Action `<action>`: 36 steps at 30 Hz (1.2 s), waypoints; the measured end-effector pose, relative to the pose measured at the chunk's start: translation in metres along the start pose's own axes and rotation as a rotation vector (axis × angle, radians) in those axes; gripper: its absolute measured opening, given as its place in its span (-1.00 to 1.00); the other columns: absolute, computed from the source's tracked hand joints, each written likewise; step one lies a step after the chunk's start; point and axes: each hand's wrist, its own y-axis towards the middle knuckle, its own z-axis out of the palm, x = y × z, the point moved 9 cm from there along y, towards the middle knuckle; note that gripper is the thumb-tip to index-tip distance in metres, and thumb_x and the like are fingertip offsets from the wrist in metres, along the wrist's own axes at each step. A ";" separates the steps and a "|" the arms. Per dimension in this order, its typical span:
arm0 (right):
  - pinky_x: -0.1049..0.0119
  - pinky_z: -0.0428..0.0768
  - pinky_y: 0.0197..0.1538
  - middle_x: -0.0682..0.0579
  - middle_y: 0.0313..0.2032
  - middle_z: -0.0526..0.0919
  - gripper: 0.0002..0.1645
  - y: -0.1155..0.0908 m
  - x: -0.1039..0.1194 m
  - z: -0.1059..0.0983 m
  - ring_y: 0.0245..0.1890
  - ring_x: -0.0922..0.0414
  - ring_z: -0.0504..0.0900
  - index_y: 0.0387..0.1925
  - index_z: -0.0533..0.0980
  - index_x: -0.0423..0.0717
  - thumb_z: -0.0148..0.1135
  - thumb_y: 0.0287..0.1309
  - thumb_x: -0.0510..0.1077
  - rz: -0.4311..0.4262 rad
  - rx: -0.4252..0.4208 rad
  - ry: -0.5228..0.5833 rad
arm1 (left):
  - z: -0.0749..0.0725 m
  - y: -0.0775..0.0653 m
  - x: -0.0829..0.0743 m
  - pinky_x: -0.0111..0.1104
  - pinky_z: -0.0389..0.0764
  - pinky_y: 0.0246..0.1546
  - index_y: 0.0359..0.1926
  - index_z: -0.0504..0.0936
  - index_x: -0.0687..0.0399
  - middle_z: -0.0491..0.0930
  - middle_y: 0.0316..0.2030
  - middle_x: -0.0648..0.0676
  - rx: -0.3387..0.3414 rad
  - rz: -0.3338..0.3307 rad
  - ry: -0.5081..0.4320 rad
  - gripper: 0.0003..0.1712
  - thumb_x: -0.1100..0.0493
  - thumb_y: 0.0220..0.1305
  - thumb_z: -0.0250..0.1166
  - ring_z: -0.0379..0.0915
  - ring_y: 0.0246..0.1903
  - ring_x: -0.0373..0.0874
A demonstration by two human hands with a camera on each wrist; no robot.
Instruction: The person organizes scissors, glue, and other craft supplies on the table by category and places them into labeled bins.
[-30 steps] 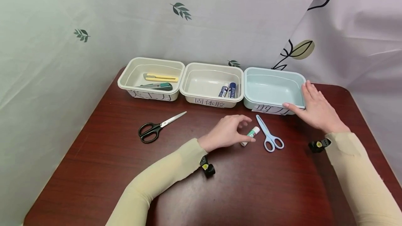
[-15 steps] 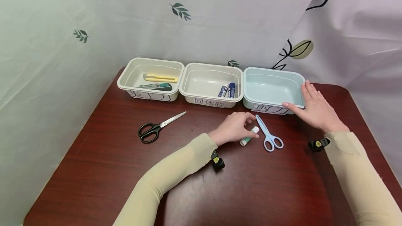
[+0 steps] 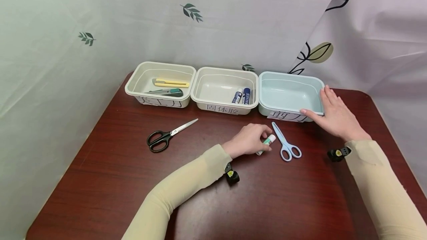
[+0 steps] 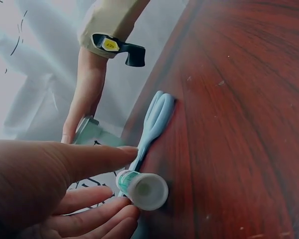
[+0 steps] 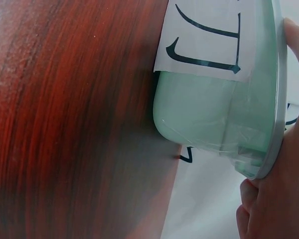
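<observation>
My left hand (image 3: 248,139) is around a white and green glue stick (image 3: 270,139) lying on the table. In the left wrist view its thumb lies above the glue stick (image 4: 149,191) and the fingers reach below it, with a gap between thumb and fingers. Just right of it lie light blue scissors (image 3: 285,144). My right hand (image 3: 338,116) rests on the right end of a light blue box (image 3: 289,77), thumb at the front rim, fingers straight along the side. The right wrist view shows the box wall (image 5: 199,109) beside that hand.
Black-handled scissors (image 3: 161,140) lie left on the table (image 3: 207,210). A cream box (image 3: 160,64) holds a yellow cutter (image 3: 171,83) and a green-black cutter (image 3: 171,92). Another cream box (image 3: 213,71) in the middle holds blue glue sticks (image 3: 246,95). A patterned curtain (image 3: 133,21) stands behind.
My left hand first moved right over the glue stick, then drew slightly back and down around it. The right hand has stayed on the blue box.
</observation>
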 end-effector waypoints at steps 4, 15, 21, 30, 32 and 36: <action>-0.03 -0.32 0.52 -0.37 0.55 -0.34 0.24 0.000 0.000 0.000 0.56 -0.19 -0.36 0.53 -0.21 -0.47 0.05 0.39 0.38 0.001 0.002 -0.001 | 0.004 0.000 0.001 -0.56 0.43 -0.22 0.14 0.67 0.02 0.62 -0.31 -0.20 0.011 0.001 0.009 -0.43 0.06 0.10 0.61 0.49 -0.29 -0.38; -0.03 -0.31 0.52 -0.38 0.55 -0.32 0.24 -0.001 0.001 -0.001 0.55 -0.21 -0.33 0.53 -0.21 -0.46 0.05 0.38 0.38 0.001 -0.005 0.003 | 0.009 0.001 0.000 -0.57 0.40 -0.26 0.06 0.73 -0.03 0.56 -0.41 -0.24 0.014 0.011 0.033 -0.54 0.07 0.12 0.59 0.45 -0.33 -0.38; -0.02 -0.31 0.52 -0.37 0.55 -0.33 0.23 -0.001 0.001 -0.001 0.56 -0.19 -0.35 0.53 -0.21 -0.46 0.05 0.38 0.38 0.003 -0.002 0.003 | 0.009 0.000 0.001 -0.56 0.41 -0.28 0.06 0.73 -0.04 0.55 -0.42 -0.24 0.016 -0.007 0.037 -0.54 0.07 0.12 0.59 0.45 -0.34 -0.37; -0.03 -0.31 0.52 -0.37 0.55 -0.33 0.24 -0.001 0.001 0.000 0.56 -0.19 -0.34 0.53 -0.21 -0.47 0.05 0.38 0.38 0.001 -0.003 -0.001 | 0.013 0.000 0.000 -0.54 0.42 -0.28 0.08 0.73 -0.07 0.55 -0.41 -0.25 0.024 -0.023 0.033 -0.58 0.09 0.19 0.54 0.46 -0.34 -0.37; -0.03 -0.31 0.52 -0.37 0.55 -0.33 0.24 0.000 0.000 0.000 0.56 -0.19 -0.35 0.53 -0.22 -0.47 0.04 0.38 0.38 0.001 -0.002 -0.002 | 0.013 0.000 0.000 -0.54 0.42 -0.29 0.08 0.73 -0.07 0.55 -0.41 -0.24 0.022 -0.021 0.033 -0.59 0.09 0.20 0.53 0.45 -0.34 -0.37; -0.03 -0.31 0.52 -0.37 0.55 -0.33 0.23 0.000 0.000 0.000 0.56 -0.19 -0.35 0.53 -0.21 -0.47 0.05 0.39 0.38 0.000 -0.002 -0.002 | 0.013 -0.001 -0.002 -0.53 0.42 -0.28 0.09 0.72 -0.06 0.55 -0.40 -0.23 0.019 -0.006 0.045 -0.60 0.10 0.22 0.51 0.45 -0.31 -0.36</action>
